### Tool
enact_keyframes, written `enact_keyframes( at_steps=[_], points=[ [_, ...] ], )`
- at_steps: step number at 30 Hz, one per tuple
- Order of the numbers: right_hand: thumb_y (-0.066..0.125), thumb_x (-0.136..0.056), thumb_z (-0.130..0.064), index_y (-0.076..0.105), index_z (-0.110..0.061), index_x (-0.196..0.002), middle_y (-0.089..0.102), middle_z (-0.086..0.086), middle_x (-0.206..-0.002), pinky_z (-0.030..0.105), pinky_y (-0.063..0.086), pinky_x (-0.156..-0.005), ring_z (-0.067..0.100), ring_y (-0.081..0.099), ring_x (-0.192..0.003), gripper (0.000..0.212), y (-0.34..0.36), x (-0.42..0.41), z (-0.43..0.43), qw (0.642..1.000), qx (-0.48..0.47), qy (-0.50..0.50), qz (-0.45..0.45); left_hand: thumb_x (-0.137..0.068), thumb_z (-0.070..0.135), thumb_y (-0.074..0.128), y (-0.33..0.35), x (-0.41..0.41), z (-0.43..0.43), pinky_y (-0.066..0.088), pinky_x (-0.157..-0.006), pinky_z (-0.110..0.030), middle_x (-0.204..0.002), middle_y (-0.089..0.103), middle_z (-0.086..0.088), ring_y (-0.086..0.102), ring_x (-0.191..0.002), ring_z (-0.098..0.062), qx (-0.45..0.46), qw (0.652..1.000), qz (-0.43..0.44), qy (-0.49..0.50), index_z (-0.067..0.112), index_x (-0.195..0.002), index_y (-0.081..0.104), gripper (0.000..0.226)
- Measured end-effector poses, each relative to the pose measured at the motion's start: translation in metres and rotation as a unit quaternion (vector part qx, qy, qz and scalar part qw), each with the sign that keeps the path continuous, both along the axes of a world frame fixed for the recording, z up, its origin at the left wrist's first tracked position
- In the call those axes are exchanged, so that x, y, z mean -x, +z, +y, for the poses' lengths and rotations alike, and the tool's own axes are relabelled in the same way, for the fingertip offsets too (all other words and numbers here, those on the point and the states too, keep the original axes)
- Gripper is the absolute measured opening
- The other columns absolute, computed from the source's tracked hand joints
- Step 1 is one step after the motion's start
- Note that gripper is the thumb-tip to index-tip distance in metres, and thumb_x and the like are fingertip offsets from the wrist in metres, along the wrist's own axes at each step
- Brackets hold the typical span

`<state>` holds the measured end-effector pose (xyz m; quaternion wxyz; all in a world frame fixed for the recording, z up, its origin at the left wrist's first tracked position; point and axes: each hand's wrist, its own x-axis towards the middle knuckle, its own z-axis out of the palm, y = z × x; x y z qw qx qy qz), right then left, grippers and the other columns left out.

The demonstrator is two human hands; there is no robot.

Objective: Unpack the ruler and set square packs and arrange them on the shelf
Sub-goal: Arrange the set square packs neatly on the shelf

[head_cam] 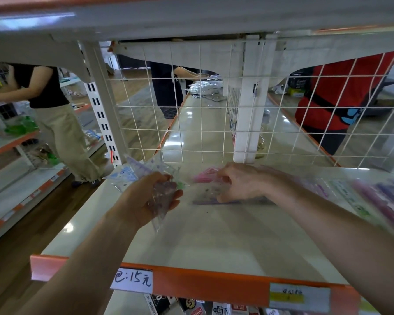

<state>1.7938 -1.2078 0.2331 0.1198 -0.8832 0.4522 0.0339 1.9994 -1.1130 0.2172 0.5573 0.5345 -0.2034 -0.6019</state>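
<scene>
My left hand point(149, 196) grips a bunch of clear plastic set square packs point(137, 172) with blue and purple print, fanned out above the cream shelf point(214, 242). My right hand point(239, 183) pinches a pink pack point(206, 175) at its edge, just right of the left hand. Under the right hand a clear pack with a purple ruler point(216, 202) lies flat on the shelf. More packs point(378, 198) in purple, pink and green lie in a blurred row along the shelf's right side.
A white wire grid point(214, 123) closes the back of the shelf, with an upper shelf overhead. An orange price strip point(203, 285) with a handwritten tag runs along the front edge. Three people stand beyond: one at left shelves, two behind the grid.
</scene>
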Motion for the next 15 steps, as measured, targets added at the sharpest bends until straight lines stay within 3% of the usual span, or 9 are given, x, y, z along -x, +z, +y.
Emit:
enact_keyframes(
  at_steps=[2, 5, 7, 11, 13, 15],
  points=[
    [0.068, -0.076, -0.047, 0.042, -0.032, -0.078, 0.042, -0.007, -0.099, 0.029, 0.034, -0.065, 0.018, 0.046, -0.087, 0.031, -0.002, -0.006, -0.001, 1.000, -0.023, -0.001, 0.002, -0.089, 0.008, 0.053, 0.000, 0.000, 0.000, 0.057, -0.053, -0.034, -0.090, 0.066, -0.017, 0.066, -0.075, -0.030, 0.000, 1.000, -0.001, -0.004, 0.006, -0.088, 0.059, 0.007],
    [0.069, -0.076, -0.044, 0.037, -0.030, -0.071, 0.044, -0.005, -0.097, 0.029, 0.033, -0.059, 0.019, 0.047, -0.085, 0.035, -0.002, -0.013, 0.000, 0.999, -0.039, -0.003, 0.007, -0.090, 0.008, 0.052, 0.000, 0.002, 0.002, 0.058, -0.053, -0.034, -0.092, 0.065, -0.018, 0.066, -0.074, -0.030, 0.002, 1.000, 0.000, -0.008, 0.005, -0.089, 0.059, 0.007],
    [0.068, -0.077, -0.042, 0.043, -0.026, -0.078, 0.044, -0.005, -0.093, 0.027, 0.031, -0.055, 0.019, 0.047, -0.086, 0.030, -0.005, -0.016, 0.000, 0.999, -0.042, 0.002, 0.018, -0.091, 0.007, 0.050, 0.001, 0.005, 0.003, 0.058, -0.055, -0.035, -0.090, 0.065, -0.018, 0.068, -0.067, -0.028, 0.007, 1.000, 0.010, -0.013, 0.005, -0.087, 0.058, 0.009],
    [0.067, -0.078, -0.047, 0.050, -0.023, -0.112, 0.046, -0.002, -0.108, 0.028, 0.038, -0.073, 0.019, 0.049, -0.096, 0.045, -0.006, -0.015, -0.001, 0.999, -0.030, 0.003, 0.028, -0.090, 0.005, 0.048, 0.004, 0.011, 0.006, 0.059, -0.061, -0.036, -0.087, 0.068, -0.016, 0.070, -0.067, -0.027, 0.027, 0.998, 0.036, -0.049, 0.005, -0.088, 0.057, 0.009],
    [0.068, -0.080, -0.047, 0.054, -0.022, -0.124, 0.056, -0.002, -0.114, 0.028, 0.045, -0.081, 0.017, 0.055, -0.101, 0.052, -0.001, -0.010, 0.000, 0.997, -0.022, -0.009, -0.076, -0.092, 0.005, 0.047, 0.007, 0.016, 0.008, 0.060, -0.063, -0.035, -0.084, 0.069, -0.014, 0.070, -0.070, -0.026, 0.048, 0.995, 0.055, -0.075, 0.005, -0.088, 0.058, 0.013],
    [0.066, -0.086, -0.036, 0.062, -0.019, -0.119, 0.064, -0.004, -0.104, 0.024, 0.046, -0.082, 0.011, 0.059, -0.093, 0.037, 0.008, -0.006, 0.004, 0.970, -0.052, -0.014, -0.238, -0.093, 0.005, 0.049, 0.010, 0.025, 0.008, 0.060, -0.061, -0.034, -0.086, 0.069, -0.013, 0.070, -0.069, -0.025, 0.064, 0.991, 0.074, -0.092, 0.005, -0.087, 0.060, 0.013]
  ],
)
